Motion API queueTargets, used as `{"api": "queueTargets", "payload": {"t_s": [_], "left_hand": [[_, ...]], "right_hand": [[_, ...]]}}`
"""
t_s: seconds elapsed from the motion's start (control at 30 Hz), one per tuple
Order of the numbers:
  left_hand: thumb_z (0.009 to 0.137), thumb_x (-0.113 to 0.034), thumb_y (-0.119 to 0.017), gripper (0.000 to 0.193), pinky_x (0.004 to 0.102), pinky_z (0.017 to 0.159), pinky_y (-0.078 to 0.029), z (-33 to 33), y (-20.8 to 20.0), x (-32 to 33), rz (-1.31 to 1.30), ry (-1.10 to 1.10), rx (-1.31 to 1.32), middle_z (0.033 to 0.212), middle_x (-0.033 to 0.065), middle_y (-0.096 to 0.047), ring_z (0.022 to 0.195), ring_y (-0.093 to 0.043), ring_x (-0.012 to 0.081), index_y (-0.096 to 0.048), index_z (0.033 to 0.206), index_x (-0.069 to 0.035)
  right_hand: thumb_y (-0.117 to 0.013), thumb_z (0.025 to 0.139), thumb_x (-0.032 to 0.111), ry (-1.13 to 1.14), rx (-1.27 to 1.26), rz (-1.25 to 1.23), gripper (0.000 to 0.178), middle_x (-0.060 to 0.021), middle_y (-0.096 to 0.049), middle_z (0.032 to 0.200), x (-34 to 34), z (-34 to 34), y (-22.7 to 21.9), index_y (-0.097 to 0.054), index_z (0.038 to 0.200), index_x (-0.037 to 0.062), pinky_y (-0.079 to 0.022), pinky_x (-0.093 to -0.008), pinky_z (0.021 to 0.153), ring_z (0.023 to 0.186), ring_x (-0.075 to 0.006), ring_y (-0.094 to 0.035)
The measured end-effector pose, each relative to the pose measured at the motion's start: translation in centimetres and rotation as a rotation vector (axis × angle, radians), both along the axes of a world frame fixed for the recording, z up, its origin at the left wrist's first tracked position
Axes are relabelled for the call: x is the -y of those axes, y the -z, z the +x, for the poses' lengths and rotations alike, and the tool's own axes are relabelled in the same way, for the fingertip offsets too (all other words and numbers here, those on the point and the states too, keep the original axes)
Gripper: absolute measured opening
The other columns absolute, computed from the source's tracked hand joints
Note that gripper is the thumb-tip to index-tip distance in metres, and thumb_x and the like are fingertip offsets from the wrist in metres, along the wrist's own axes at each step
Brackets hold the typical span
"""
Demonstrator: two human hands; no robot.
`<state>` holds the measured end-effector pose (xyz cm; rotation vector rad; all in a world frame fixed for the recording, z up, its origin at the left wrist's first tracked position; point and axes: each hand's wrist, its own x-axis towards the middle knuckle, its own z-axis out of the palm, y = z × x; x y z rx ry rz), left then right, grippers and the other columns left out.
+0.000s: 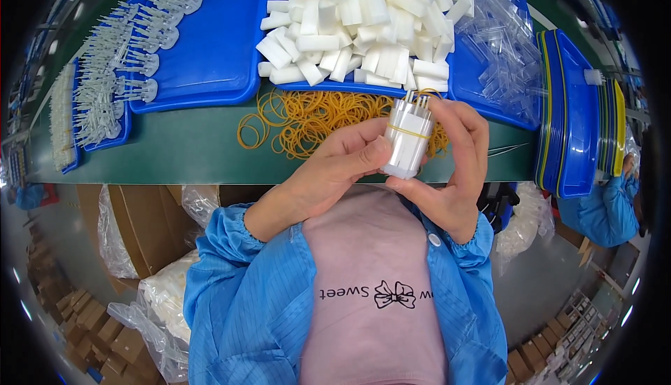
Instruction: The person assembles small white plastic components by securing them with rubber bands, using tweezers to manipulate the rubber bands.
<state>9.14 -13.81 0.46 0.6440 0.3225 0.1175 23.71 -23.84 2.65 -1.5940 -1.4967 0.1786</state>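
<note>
In front of my chest, above the near edge of the green table, I hold a shiny white-and-clear bundle (405,148). A yellow rubber band (409,131) circles its middle, and several thin pins stick up from its top. My left hand (342,155) is closed on its left side, thumb across the front. From the right, my right hand (461,165) spans it, index finger at the pins and thumb by the lower end. A thin orange loop shows near that index fingertip. Behind my hands lies a loose heap of yellow rubber bands (307,116).
White foam blocks (363,21) fill a blue tray at the back. Clear plastic pieces (507,56) lie in the tray at right. Pale branched plastic parts (115,63) line the left blue tray (203,49). Stacked blue trays (573,119) stand far right, near another person's blue sleeve (608,214).
</note>
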Motion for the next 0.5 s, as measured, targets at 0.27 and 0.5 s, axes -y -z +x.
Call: {"api": "queueTargets", "payload": {"t_s": [0.27,0.5], "left_hand": [[0.090,-0.034,-0.055,0.056,0.0285,0.093,-0.041,0.15,0.15,0.65,0.085,-0.150,0.092,0.119,0.0080,-0.052,0.109,-0.052,0.0148,-0.036,0.133,-0.003],[0.089,-0.054,-0.043,0.069,0.0352,0.092,-0.044,0.16,0.33,0.22,-0.104,0.057,0.073,0.119,0.0194,-0.052,0.106,-0.056,0.0250,-0.034,0.132,-0.002]], "right_hand": [[-0.084,0.053,0.029,0.001,0.185,-0.013,0.076,-0.0136,-0.047,0.114,0.30,0.07,0.38,-0.053,0.117,0.0015,-0.041,-0.0387,0.089,0.105,-0.0285,-0.049],[-0.084,0.048,0.023,0.004,0.029,0.075,0.074,-0.0129,-0.049,0.109,0.23,0.05,0.22,-0.057,0.113,0.0012,-0.042,-0.0379,0.083,0.099,-0.0281,-0.050]]}}
